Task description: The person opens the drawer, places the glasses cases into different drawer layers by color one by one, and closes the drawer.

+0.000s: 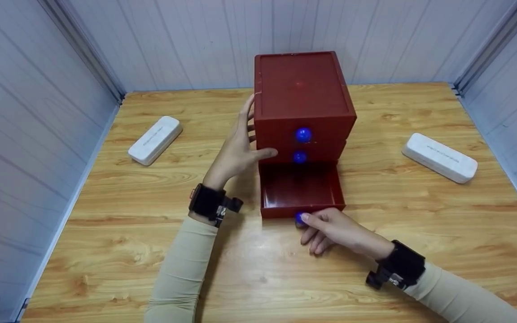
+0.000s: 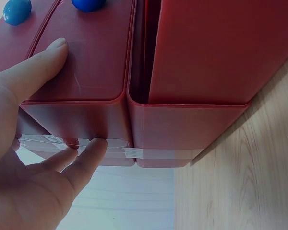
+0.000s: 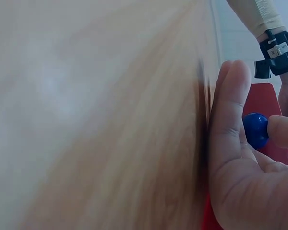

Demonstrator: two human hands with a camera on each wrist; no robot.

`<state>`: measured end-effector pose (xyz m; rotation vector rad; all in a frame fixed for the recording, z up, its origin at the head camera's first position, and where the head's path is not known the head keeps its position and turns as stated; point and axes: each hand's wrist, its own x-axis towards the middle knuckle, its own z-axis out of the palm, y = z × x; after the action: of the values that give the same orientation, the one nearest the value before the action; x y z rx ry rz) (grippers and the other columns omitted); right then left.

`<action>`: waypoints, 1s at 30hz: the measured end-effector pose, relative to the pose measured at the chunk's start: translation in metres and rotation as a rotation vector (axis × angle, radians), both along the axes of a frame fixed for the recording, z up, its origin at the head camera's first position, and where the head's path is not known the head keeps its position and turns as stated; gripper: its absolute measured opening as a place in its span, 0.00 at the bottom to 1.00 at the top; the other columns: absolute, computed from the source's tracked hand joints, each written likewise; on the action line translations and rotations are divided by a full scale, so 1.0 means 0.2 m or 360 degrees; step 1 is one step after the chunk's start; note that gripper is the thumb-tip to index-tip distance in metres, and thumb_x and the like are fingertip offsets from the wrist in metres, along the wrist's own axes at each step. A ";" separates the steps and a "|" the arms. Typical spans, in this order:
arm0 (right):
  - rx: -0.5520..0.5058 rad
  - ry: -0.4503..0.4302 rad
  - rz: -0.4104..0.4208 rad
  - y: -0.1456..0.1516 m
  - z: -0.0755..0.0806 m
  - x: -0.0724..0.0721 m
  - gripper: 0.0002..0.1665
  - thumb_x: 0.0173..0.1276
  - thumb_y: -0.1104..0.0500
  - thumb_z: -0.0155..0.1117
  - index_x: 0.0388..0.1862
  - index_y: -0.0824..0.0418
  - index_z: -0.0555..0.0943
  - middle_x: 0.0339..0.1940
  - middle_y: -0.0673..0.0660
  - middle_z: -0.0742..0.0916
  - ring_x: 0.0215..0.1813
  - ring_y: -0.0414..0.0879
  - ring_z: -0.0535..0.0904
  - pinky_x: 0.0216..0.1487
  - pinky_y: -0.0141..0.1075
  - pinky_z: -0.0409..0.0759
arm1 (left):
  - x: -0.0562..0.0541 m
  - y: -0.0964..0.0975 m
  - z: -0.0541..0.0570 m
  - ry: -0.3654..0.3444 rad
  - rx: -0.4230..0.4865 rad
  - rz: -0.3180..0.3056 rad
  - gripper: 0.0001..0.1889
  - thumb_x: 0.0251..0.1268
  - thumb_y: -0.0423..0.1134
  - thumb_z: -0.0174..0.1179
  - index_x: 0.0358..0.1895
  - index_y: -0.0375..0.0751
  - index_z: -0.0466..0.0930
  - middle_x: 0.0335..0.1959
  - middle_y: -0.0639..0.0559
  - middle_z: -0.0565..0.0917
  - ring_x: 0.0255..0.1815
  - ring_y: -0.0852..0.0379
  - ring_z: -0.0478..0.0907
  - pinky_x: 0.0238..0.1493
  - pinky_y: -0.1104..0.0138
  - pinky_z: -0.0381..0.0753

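Note:
A dark red drawer cabinet (image 1: 303,87) with round blue knobs stands on the table. Its bottom drawer (image 1: 301,190) is pulled out, and its bare inside shows. My left hand (image 1: 240,150) holds the cabinet's left side, thumb over the front and fingers along the side wall. In the left wrist view the thumb (image 2: 45,60) lies on a drawer front below a blue knob (image 2: 88,4). With thumb and finger, my right hand (image 1: 335,231) pinches the bottom drawer's blue knob (image 1: 300,218). That knob (image 3: 256,130) also shows in the right wrist view, against the thumb.
A white oblong case (image 1: 155,140) lies on the wooden table (image 1: 106,251) to the left, and a second white case (image 1: 440,158) to the right. White panel walls (image 1: 186,45) enclose the table at the back and both sides. Clear tape (image 2: 163,153) runs along the cabinet's side.

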<state>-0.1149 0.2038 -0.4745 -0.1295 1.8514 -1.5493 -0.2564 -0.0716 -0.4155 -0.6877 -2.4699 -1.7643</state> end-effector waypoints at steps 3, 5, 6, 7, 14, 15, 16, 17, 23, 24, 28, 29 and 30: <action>0.0002 0.0000 0.0004 0.00 0.00 0.01 0.33 0.85 0.44 0.56 0.51 0.77 0.84 0.40 0.68 0.92 0.29 0.45 0.90 0.33 0.36 0.90 | 0.00 0.00 0.00 0.0007 -0.0001 -0.0006 0.69 0.55 0.31 0.82 0.86 0.75 0.38 0.83 0.43 0.58 0.74 0.47 0.73 0.69 0.56 0.80; 0.0001 0.0000 0.0008 0.01 0.00 0.02 0.33 0.85 0.44 0.56 0.51 0.76 0.84 0.40 0.67 0.92 0.29 0.45 0.90 0.33 0.36 0.90 | -0.01 0.00 -0.01 0.0022 -0.0010 -0.0006 0.68 0.55 0.32 0.82 0.86 0.74 0.38 0.83 0.43 0.59 0.73 0.48 0.73 0.69 0.58 0.81; 0.0006 -0.0001 0.0008 0.01 0.00 0.02 0.33 0.85 0.44 0.56 0.50 0.76 0.84 0.39 0.67 0.92 0.29 0.45 0.90 0.32 0.36 0.90 | -0.01 0.00 -0.01 0.0028 -0.0013 -0.0006 0.68 0.55 0.32 0.82 0.86 0.74 0.38 0.83 0.43 0.59 0.73 0.48 0.73 0.68 0.59 0.81; 0.0010 -0.0005 0.0009 0.01 0.00 0.02 0.33 0.85 0.43 0.56 0.50 0.76 0.85 0.39 0.67 0.92 0.29 0.45 0.90 0.32 0.35 0.90 | -0.01 0.00 -0.01 0.0032 -0.0013 -0.0008 0.68 0.55 0.32 0.82 0.86 0.73 0.38 0.82 0.43 0.60 0.73 0.48 0.73 0.68 0.60 0.81; 0.0022 -0.0004 0.0007 0.00 -0.01 0.06 0.33 0.84 0.42 0.57 0.49 0.75 0.85 0.39 0.67 0.92 0.28 0.46 0.90 0.31 0.35 0.89 | 0.00 0.00 0.00 0.0003 -0.0011 0.0010 0.69 0.55 0.30 0.81 0.87 0.71 0.38 0.82 0.44 0.60 0.73 0.47 0.74 0.68 0.58 0.81; 0.0020 -0.0005 0.0007 0.00 -0.01 0.07 0.33 0.84 0.42 0.57 0.49 0.74 0.85 0.39 0.67 0.92 0.28 0.46 0.90 0.30 0.36 0.89 | 0.00 0.00 0.00 0.0001 -0.0012 0.0013 0.69 0.55 0.29 0.81 0.87 0.70 0.38 0.83 0.44 0.59 0.73 0.47 0.73 0.68 0.57 0.81; 0.0019 -0.0006 0.0007 0.00 -0.01 0.07 0.34 0.84 0.42 0.57 0.49 0.74 0.85 0.38 0.67 0.92 0.28 0.46 0.90 0.30 0.36 0.89 | 0.00 0.00 0.00 0.0002 -0.0013 0.0016 0.69 0.54 0.28 0.81 0.87 0.68 0.38 0.83 0.43 0.59 0.73 0.46 0.73 0.68 0.57 0.81; 0.0018 -0.0007 0.0007 0.00 -0.01 0.08 0.34 0.84 0.42 0.56 0.48 0.74 0.86 0.38 0.67 0.92 0.28 0.46 0.90 0.30 0.36 0.89 | -0.01 0.01 0.00 0.0007 -0.0013 0.0018 0.69 0.54 0.28 0.81 0.88 0.66 0.38 0.83 0.43 0.59 0.73 0.46 0.73 0.68 0.56 0.81; 0.0006 -0.0006 0.0002 -0.01 -0.01 0.10 0.33 0.85 0.43 0.56 0.47 0.74 0.86 0.37 0.67 0.92 0.27 0.46 0.90 0.31 0.37 0.90 | -0.02 0.01 -0.01 0.0008 0.0010 0.0014 0.69 0.53 0.26 0.81 0.88 0.63 0.38 0.83 0.41 0.57 0.74 0.43 0.72 0.69 0.53 0.81; 0.0006 -0.0006 0.0003 -0.01 -0.02 0.11 0.33 0.85 0.43 0.56 0.47 0.74 0.86 0.37 0.67 0.92 0.27 0.46 0.90 0.31 0.37 0.90 | -0.02 0.01 -0.01 0.0004 0.0002 0.0017 0.69 0.53 0.26 0.81 0.88 0.64 0.38 0.84 0.41 0.57 0.75 0.44 0.72 0.69 0.54 0.81; 0.0015 0.0008 0.0005 -0.01 -0.01 0.12 0.33 0.85 0.42 0.55 0.45 0.74 0.86 0.35 0.67 0.92 0.26 0.45 0.89 0.31 0.37 0.90 | -0.01 0.01 0.00 0.0012 -0.0036 0.0032 0.69 0.54 0.30 0.82 0.87 0.72 0.37 0.84 0.44 0.57 0.75 0.47 0.71 0.68 0.58 0.81; 0.0020 0.0014 0.0008 -0.01 -0.01 0.12 0.34 0.85 0.42 0.55 0.44 0.73 0.87 0.35 0.68 0.92 0.26 0.45 0.89 0.30 0.37 0.90 | -0.01 0.01 0.00 0.0014 -0.0041 0.0033 0.69 0.54 0.31 0.82 0.86 0.73 0.37 0.84 0.44 0.58 0.75 0.48 0.72 0.68 0.59 0.81; 0.0026 0.0017 0.0012 -0.01 -0.01 0.13 0.34 0.85 0.42 0.55 0.44 0.73 0.87 0.34 0.67 0.92 0.26 0.45 0.89 0.30 0.37 0.90 | 0.00 0.01 0.00 0.0017 -0.0046 0.0035 0.69 0.54 0.31 0.82 0.86 0.75 0.37 0.84 0.44 0.58 0.74 0.48 0.72 0.67 0.60 0.81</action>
<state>-0.0896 0.2022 -0.4760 -0.1375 1.8694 -1.5308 -0.2572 -0.0702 -0.4159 -0.6677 -2.4909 -1.7166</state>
